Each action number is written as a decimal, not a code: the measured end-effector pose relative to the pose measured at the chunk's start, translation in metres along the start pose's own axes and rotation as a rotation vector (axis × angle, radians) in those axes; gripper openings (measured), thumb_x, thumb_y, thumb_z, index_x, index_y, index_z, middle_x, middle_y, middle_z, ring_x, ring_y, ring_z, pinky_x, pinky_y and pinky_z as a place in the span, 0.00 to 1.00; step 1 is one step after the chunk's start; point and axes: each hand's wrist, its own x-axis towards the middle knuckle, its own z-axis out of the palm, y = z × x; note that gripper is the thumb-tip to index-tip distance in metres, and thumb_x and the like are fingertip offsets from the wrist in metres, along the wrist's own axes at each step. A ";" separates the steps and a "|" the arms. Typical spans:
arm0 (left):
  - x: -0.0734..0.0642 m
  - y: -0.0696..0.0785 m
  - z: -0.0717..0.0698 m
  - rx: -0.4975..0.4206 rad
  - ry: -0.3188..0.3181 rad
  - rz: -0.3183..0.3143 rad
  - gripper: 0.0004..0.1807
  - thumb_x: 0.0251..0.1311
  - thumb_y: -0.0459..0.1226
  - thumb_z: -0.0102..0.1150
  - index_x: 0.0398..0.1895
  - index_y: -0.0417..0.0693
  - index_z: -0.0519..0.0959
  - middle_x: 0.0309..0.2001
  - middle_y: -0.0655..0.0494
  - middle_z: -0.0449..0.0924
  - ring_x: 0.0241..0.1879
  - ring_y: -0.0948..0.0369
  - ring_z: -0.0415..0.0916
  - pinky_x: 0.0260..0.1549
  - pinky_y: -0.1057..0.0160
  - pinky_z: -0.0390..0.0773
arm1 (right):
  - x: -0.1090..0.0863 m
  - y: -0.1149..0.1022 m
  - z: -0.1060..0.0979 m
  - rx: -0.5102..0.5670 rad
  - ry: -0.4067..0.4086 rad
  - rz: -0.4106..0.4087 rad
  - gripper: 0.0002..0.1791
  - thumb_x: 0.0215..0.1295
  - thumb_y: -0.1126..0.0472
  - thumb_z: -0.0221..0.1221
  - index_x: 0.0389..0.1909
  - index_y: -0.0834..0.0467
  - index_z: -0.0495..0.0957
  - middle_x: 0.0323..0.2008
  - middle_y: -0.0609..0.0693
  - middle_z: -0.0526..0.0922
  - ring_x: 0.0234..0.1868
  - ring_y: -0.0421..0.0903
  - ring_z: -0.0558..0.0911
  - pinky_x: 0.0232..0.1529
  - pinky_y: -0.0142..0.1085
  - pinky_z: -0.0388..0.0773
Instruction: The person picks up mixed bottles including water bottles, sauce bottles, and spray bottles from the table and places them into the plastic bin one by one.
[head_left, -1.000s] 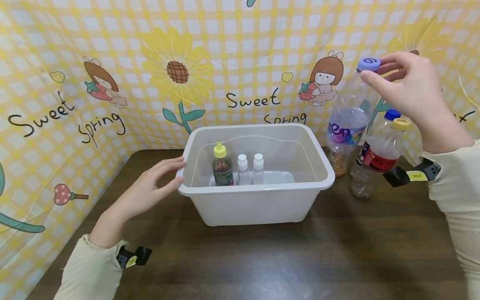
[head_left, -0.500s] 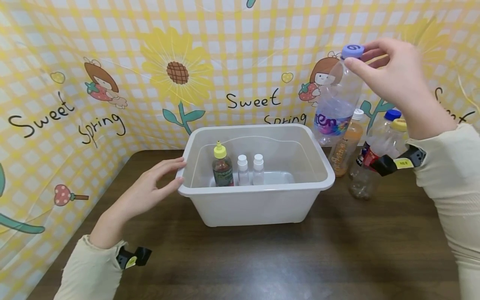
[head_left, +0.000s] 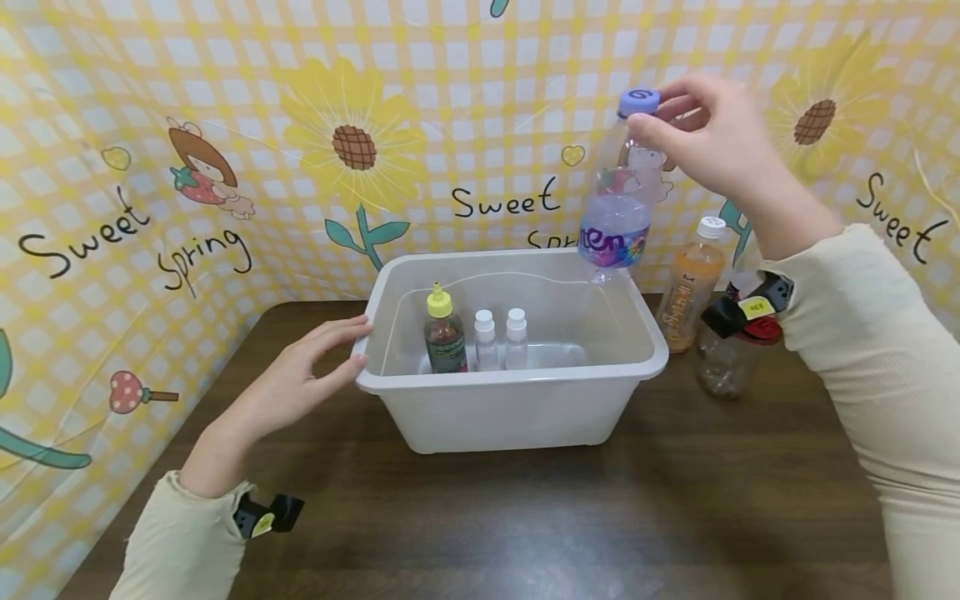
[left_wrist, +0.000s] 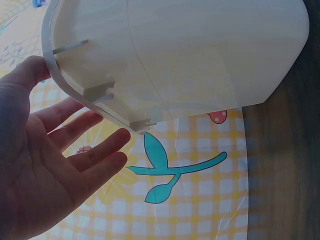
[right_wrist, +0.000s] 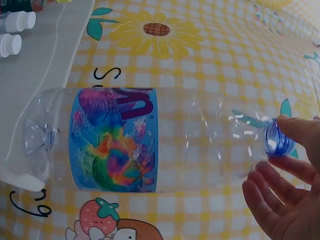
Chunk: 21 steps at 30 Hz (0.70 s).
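In the head view, my right hand [head_left: 716, 142] pinches the purple-blue cap [head_left: 639, 102] of a large clear plastic bottle [head_left: 615, 229] with a colourful label. The bottle hangs slightly tilted, its base overlapping the back right rim of a light grey plastic tub [head_left: 510, 382]. The right wrist view shows thumb and fingers at the bottle's cap [right_wrist: 280, 140]. My left hand [head_left: 300, 371] touches the tub's left rim with fingers extended; the left wrist view has the thumb and fingertips [left_wrist: 120, 137] close along that rim. Inside the tub stands a dark squeeze bottle [head_left: 446, 337] with a yellow nozzle cap.
Two small white-capped bottles [head_left: 501, 342] stand beside the squeeze bottle. Right of the tub are an orange-labelled bottle [head_left: 688, 292] and a clear bottle [head_left: 723, 362], partly hidden by my right wrist camera [head_left: 750, 308]. A checked cloth [head_left: 510, 67] rises behind the wooden table [head_left: 480, 525].
My right hand has lifted the large bottle and carried it left, from among the standing bottles to the tub's back right rim. My left hand has stayed in place.
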 end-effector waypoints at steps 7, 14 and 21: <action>-0.001 0.000 0.000 -0.011 -0.003 -0.004 0.24 0.65 0.44 0.52 0.63 0.47 0.68 0.68 0.49 0.63 0.68 0.47 0.58 0.61 0.41 0.61 | 0.008 0.004 0.017 0.155 -0.122 0.028 0.21 0.60 0.47 0.59 0.52 0.52 0.73 0.42 0.40 0.76 0.37 0.34 0.77 0.39 0.25 0.75; -0.001 -0.002 0.001 -0.010 0.003 0.002 0.24 0.65 0.44 0.52 0.63 0.46 0.68 0.68 0.48 0.63 0.67 0.47 0.59 0.61 0.41 0.61 | 0.017 0.013 0.035 0.256 -0.272 0.118 0.24 0.60 0.49 0.60 0.54 0.56 0.70 0.45 0.47 0.75 0.31 0.33 0.82 0.37 0.24 0.78; 0.000 -0.003 0.001 -0.006 0.012 0.009 0.24 0.65 0.43 0.53 0.63 0.45 0.69 0.67 0.48 0.63 0.67 0.48 0.59 0.60 0.42 0.62 | 0.024 0.024 0.050 0.286 -0.404 0.179 0.22 0.60 0.50 0.61 0.52 0.55 0.71 0.40 0.40 0.78 0.40 0.35 0.79 0.43 0.26 0.78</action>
